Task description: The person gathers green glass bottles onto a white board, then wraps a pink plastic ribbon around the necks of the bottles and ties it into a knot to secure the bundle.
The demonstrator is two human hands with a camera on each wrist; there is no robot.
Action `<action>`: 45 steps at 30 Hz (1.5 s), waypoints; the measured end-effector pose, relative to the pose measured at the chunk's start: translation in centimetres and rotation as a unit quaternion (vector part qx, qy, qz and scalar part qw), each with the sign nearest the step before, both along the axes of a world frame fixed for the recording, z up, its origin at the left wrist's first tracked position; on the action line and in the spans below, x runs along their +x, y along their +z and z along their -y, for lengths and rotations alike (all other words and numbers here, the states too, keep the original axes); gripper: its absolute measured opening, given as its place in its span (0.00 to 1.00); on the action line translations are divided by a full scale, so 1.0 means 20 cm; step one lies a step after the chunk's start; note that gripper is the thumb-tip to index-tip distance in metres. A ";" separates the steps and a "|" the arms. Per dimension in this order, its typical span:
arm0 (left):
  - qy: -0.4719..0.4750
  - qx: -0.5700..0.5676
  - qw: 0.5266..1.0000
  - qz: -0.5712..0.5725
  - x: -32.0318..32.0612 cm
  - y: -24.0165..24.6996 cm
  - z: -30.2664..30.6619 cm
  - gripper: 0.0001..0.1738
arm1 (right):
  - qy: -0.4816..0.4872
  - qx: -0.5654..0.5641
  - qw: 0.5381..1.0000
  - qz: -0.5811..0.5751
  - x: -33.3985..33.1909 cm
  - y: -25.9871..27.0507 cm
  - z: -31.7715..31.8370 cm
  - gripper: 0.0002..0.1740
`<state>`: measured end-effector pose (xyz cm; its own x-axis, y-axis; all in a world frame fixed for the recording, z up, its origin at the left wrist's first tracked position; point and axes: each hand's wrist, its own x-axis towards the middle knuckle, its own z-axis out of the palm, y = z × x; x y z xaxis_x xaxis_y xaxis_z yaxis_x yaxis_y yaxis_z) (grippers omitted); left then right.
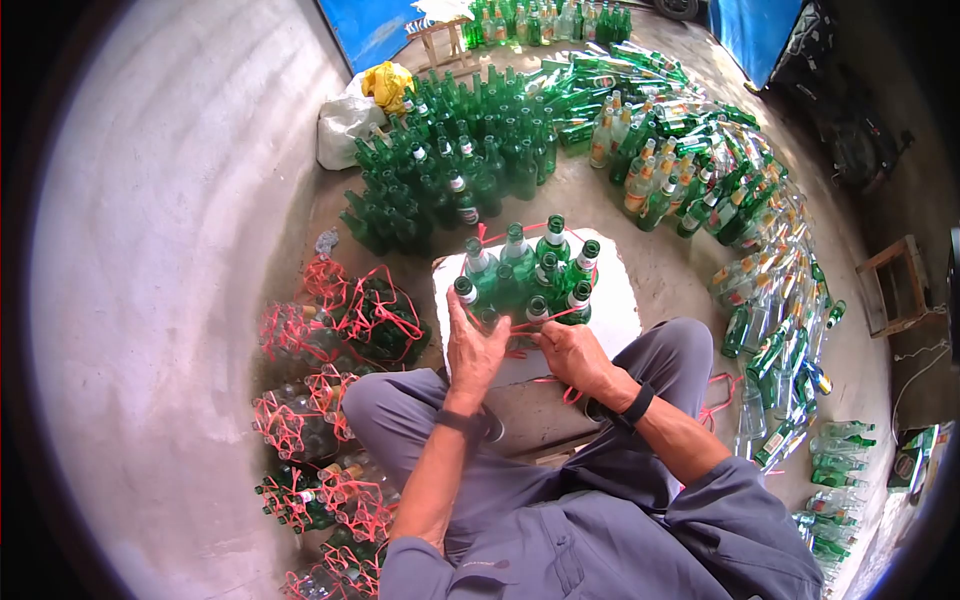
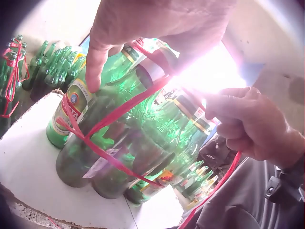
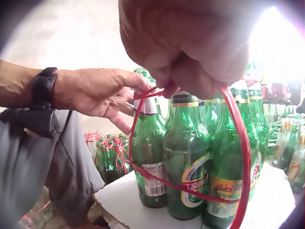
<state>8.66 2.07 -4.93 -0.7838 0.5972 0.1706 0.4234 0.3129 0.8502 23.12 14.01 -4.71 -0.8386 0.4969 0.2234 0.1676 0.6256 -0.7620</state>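
A cluster of green glass beer bottles (image 1: 512,282) stands upright on a white-topped block (image 1: 617,300) between the person's knees. Red plastic twine (image 3: 164,182) loops round the bottles at their lower bodies and also runs up to the necks. At the near side, the right hand (image 1: 577,360) pinches the twine with curled fingers; a loose length hangs below it. Beside it, the left hand (image 1: 474,350) spreads its fingers along the left bottles, its thumb touching the twine by a bottle neck (image 3: 186,101). Part of the twine's crossing is hidden behind the right hand in the right wrist view.
Bundles of bottles tied with red twine (image 1: 290,420) line the left wall. Upright green bottles (image 1: 470,130) stand ahead, and a long heap of lying bottles (image 1: 770,290) curves along the right. A white sack (image 1: 347,130) and a wooden frame (image 1: 893,287) stand farther off.
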 end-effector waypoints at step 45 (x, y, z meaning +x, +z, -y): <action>-0.110 -0.076 0.947 -0.292 -0.01 0.14 0.07 0.16 | -0.004 0.110 0.994 0.003 -0.01 0.24 -0.13 0.16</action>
<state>8.43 0.72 -2.16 -0.4355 0.7873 0.4364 0.8771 0.2621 0.4025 22.84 16.52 0.18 -0.8369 0.4426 0.3219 0.1774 0.7758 -0.6056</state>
